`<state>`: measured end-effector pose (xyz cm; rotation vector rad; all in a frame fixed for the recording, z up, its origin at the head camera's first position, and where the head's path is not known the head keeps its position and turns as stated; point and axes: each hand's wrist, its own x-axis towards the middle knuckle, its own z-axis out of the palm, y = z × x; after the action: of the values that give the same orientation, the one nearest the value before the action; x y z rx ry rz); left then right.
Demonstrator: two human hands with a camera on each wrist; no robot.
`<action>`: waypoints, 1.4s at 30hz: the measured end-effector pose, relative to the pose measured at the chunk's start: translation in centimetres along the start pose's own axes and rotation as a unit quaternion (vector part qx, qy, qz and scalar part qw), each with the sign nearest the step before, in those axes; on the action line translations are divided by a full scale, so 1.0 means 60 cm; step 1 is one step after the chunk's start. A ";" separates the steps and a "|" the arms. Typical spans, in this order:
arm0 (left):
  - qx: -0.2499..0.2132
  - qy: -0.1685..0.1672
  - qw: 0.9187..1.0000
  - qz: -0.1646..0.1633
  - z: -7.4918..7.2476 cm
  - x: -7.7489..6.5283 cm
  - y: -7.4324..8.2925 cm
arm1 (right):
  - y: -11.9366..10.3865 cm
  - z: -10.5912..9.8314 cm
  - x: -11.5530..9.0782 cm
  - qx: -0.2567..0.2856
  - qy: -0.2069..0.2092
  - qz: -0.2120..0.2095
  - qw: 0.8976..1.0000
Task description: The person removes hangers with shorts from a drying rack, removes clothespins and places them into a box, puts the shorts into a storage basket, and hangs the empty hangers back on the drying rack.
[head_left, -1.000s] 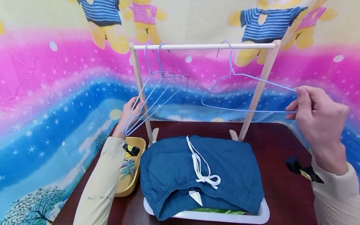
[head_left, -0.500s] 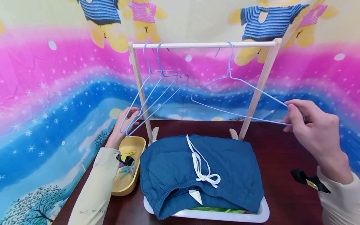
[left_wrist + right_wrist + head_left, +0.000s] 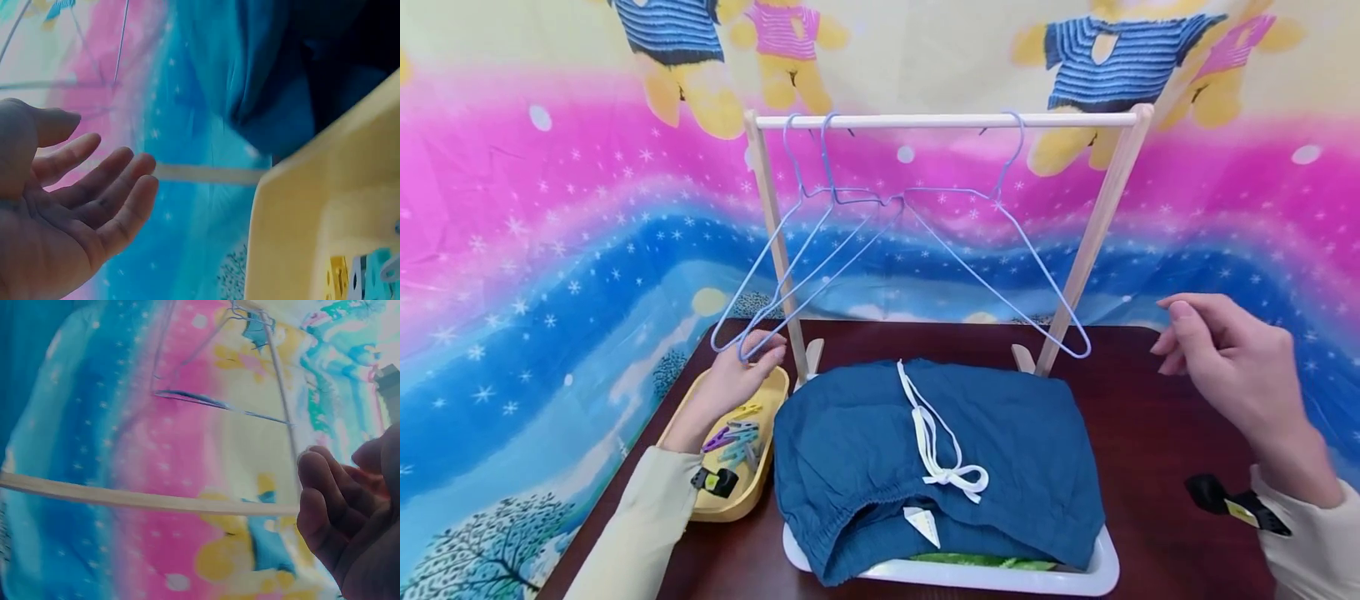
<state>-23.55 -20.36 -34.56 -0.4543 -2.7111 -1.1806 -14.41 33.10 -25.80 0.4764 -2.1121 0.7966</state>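
Two blue wire hangers, a left one [image 3: 770, 250] and its neighbour [image 3: 799, 253], hang from the left part of the rack's white rail [image 3: 917, 122]. A third wire hanger [image 3: 1036, 250] hangs near the rail's right end. My left hand [image 3: 741, 375] is at the lower corners of the left pair, above the yellow basket [image 3: 730, 510], its fingers relaxed in the left wrist view. To the right of the rack, my right hand [image 3: 1236, 358] hovers with loosely bent fingers and nothing in them, apart from the third hanger.
Folded dark blue drawstring trousers [image 3: 850, 450] lie over a white tray [image 3: 985, 581] in front of the rack. Several clothespins [image 3: 741, 442] lie in the yellow basket. Behind the dark red table [image 3: 1150, 500] hangs a printed cloth [image 3: 587, 250].
My right hand has let go of the third hanger, which has swung down and turned on the rail. My left hand has moved down and back from the left pair, over the basket.
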 end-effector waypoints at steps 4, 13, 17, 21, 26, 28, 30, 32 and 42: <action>0.043 -0.032 0.998 0.014 0.018 -0.017 0.020 | 0.023 0.024 -0.012 0.009 -0.053 0.063 0.997; 0.090 -0.101 0.990 0.025 0.043 -0.045 0.063 | 0.060 0.074 -0.039 -0.033 -0.250 0.142 0.957; 0.112 -0.115 0.987 0.020 0.053 -0.047 0.063 | 0.068 0.091 -0.051 -0.021 -0.307 0.159 0.938; 0.122 -0.116 0.986 0.007 0.062 -0.045 0.056 | 0.075 0.112 -0.061 -0.017 -0.342 0.163 0.925; 0.132 -0.128 0.983 -0.018 0.068 -0.041 0.048 | 0.083 0.132 -0.071 -0.024 -0.377 0.165 0.911; 0.136 -0.139 0.981 -0.030 0.069 -0.039 0.046 | 0.086 0.138 -0.073 -0.035 -0.391 0.165 0.905; 0.137 -0.151 0.978 -0.040 0.070 -0.038 0.044 | 0.089 0.142 -0.074 -0.046 -0.407 0.169 0.897; 0.138 -0.163 0.976 -0.048 0.071 -0.037 0.043 | 0.092 0.147 -0.076 -0.052 -0.424 0.166 0.889; 0.121 -0.159 0.980 -0.017 0.077 -0.030 0.048 | 0.091 0.159 -0.073 -0.035 -0.442 0.163 0.881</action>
<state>-20.96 -15.46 -36.18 -0.6092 -3.0939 -0.8275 -20.24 30.84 -35.85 0.5062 -3.1276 0.7573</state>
